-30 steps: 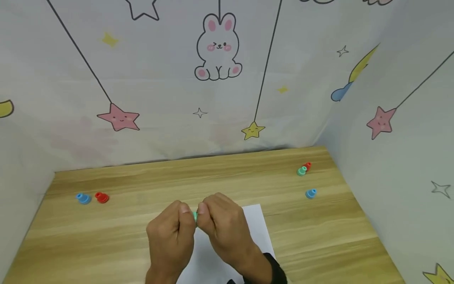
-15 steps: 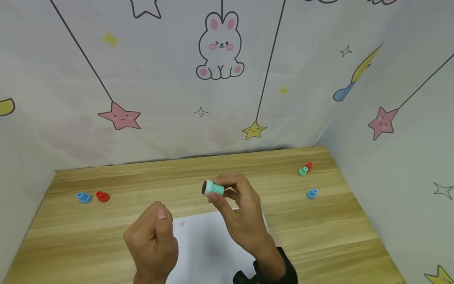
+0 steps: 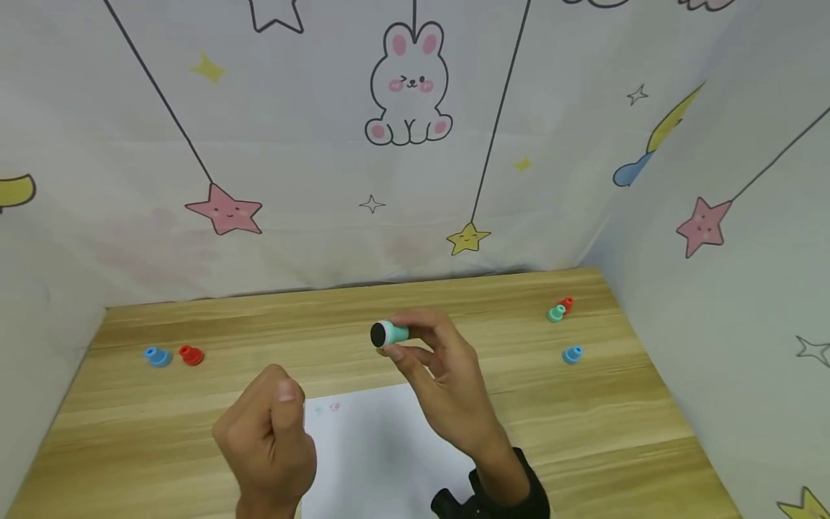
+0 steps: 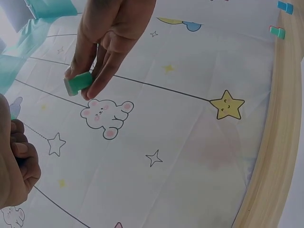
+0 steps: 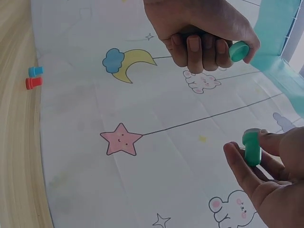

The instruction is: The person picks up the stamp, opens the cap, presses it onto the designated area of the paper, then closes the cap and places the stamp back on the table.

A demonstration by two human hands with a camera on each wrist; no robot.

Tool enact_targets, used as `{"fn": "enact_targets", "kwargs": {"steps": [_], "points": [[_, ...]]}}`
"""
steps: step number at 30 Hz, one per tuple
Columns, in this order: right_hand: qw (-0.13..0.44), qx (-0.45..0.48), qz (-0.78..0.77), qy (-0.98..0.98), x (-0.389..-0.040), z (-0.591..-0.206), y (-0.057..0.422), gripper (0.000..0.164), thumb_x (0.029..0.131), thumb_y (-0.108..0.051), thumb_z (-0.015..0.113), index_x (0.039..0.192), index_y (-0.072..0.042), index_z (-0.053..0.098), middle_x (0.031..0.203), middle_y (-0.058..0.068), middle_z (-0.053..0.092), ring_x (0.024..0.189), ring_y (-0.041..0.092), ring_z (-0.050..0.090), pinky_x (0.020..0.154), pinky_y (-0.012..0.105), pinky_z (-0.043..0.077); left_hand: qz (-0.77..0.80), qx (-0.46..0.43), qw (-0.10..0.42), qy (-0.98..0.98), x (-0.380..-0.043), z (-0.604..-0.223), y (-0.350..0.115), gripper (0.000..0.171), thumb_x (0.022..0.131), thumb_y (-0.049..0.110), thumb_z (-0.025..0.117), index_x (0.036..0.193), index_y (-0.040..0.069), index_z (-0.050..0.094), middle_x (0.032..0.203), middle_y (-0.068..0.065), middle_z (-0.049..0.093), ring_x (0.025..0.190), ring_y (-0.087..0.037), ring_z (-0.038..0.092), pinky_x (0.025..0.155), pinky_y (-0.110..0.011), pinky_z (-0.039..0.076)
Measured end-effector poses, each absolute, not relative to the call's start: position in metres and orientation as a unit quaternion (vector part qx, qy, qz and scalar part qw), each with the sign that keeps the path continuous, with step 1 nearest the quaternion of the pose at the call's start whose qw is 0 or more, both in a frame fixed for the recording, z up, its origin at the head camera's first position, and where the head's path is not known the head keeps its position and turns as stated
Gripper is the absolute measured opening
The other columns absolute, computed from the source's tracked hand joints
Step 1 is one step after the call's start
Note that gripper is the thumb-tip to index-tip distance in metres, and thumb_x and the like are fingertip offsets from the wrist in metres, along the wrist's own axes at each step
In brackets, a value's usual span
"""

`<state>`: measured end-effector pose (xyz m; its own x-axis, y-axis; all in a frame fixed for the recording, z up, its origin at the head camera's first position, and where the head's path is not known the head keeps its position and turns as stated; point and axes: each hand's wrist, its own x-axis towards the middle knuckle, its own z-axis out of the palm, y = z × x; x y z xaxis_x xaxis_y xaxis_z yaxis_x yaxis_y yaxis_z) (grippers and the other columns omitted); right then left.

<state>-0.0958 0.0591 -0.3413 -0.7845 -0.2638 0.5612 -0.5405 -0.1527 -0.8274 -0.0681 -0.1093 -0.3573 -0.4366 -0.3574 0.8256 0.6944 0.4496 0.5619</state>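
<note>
My right hand pinches a green toy stamp between thumb and fingers, over the far edge of a white paper sheet. The stamp lies sideways, its dark round face turned left. My left hand is curled near the paper's left edge. In the right wrist view, that left hand holds a green stamp cap by the thumb; the head view hides this cap. A pink print and a faint bluish mark show near the paper's top left corner.
Blue and red stamps stand on the wooden table at the left. At the far right are a green stamp, a red one behind it and a blue one. A patterned cloth wall rises behind.
My hands, together a second ago, have separated. The right hand rose with the uncapped stamp, its dark face now exposed. The left hand moved left, uncovering the marks on the paper.
</note>
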Motion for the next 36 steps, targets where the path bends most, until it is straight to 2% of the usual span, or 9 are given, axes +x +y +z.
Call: {"fn": "enact_targets", "kwargs": {"steps": [5, 10, 14, 20, 26, 31, 36], "points": [[0.059, 0.305, 0.632, -0.710, -0.096, -0.344, 0.061, 0.030, 0.091, 0.008, 0.059, 0.119, 0.002, 0.052, 0.116, 0.015, 0.056, 0.107, 0.023, 0.062, 0.087, 0.034, 0.056, -0.506, -0.125, 0.517, -0.679, -0.068, -0.355, -0.110, 0.045, 0.090, 0.001, 0.043, 0.048, 0.009, 0.029, 0.050, 0.004, 0.022, 0.047, 0.000, 0.017, 0.044, -0.010, 0.009], [0.015, 0.319, 0.549, -0.772, -0.103, -0.360, 0.063, 0.027, 0.091, -0.006, 0.065, 0.116, -0.010, 0.056, 0.114, 0.002, 0.058, 0.102, 0.014, 0.062, 0.086, 0.026, 0.055, -0.507, -0.123, 0.528, -0.670, -0.069, -0.352, -0.113, 0.044, 0.089, 0.001, 0.043, 0.048, 0.008, 0.028, 0.050, 0.003, 0.022, 0.048, -0.001, 0.017, 0.046, -0.011, 0.008], [-0.017, 0.335, 0.509, -0.792, -0.112, -0.380, 0.060, 0.023, 0.091, -0.013, 0.066, 0.114, -0.014, 0.059, 0.110, -0.003, 0.060, 0.098, 0.007, 0.063, 0.084, 0.021, 0.054, -0.509, -0.115, 0.531, -0.668, -0.068, -0.350, -0.115, 0.044, 0.088, 0.000, 0.042, 0.047, 0.008, 0.028, 0.049, 0.003, 0.022, 0.047, -0.001, 0.017, 0.046, -0.011, 0.008], [-0.062, 0.317, 0.473, -0.819, -0.116, -0.395, 0.054, 0.024, 0.088, -0.011, 0.070, 0.111, -0.012, 0.065, 0.104, -0.004, 0.064, 0.089, 0.004, 0.063, 0.080, 0.017, 0.053, -0.510, -0.112, 0.532, -0.667, -0.066, -0.350, -0.119, 0.044, 0.088, 0.000, 0.043, 0.047, 0.008, 0.029, 0.049, 0.003, 0.023, 0.047, -0.001, 0.017, 0.046, -0.010, 0.009], [-0.112, 0.283, 0.413, -0.858, -0.122, -0.407, 0.046, 0.022, 0.089, -0.009, 0.068, 0.111, -0.011, 0.067, 0.104, -0.003, 0.064, 0.088, 0.002, 0.061, 0.076, 0.015, 0.051, -0.511, -0.113, 0.531, -0.666, -0.065, -0.350, -0.121, 0.044, 0.088, 0.000, 0.042, 0.047, 0.008, 0.029, 0.050, 0.003, 0.022, 0.047, -0.001, 0.017, 0.045, -0.010, 0.008], [-0.120, 0.298, 0.368, -0.872, -0.124, -0.422, 0.036, 0.019, 0.089, -0.008, 0.067, 0.108, -0.009, 0.068, 0.101, -0.002, 0.065, 0.086, 0.004, 0.059, 0.074, 0.013, 0.049, -0.511, -0.113, 0.533, -0.665, -0.065, -0.350, -0.121, 0.044, 0.089, 0.001, 0.043, 0.047, 0.008, 0.029, 0.050, 0.003, 0.022, 0.047, -0.001, 0.017, 0.046, -0.011, 0.008], [-0.120, 0.305, 0.340, -0.881, -0.127, -0.438, 0.026, 0.021, 0.091, -0.007, 0.065, 0.112, -0.005, 0.062, 0.101, 0.001, 0.065, 0.089, 0.006, 0.059, 0.072, 0.012, 0.048, -0.509, -0.109, 0.532, -0.668, -0.064, -0.350, -0.122, 0.044, 0.089, 0.001, 0.042, 0.047, 0.008, 0.029, 0.050, 0.003, 0.021, 0.047, -0.001, 0.016, 0.046, -0.011, 0.008]]}}
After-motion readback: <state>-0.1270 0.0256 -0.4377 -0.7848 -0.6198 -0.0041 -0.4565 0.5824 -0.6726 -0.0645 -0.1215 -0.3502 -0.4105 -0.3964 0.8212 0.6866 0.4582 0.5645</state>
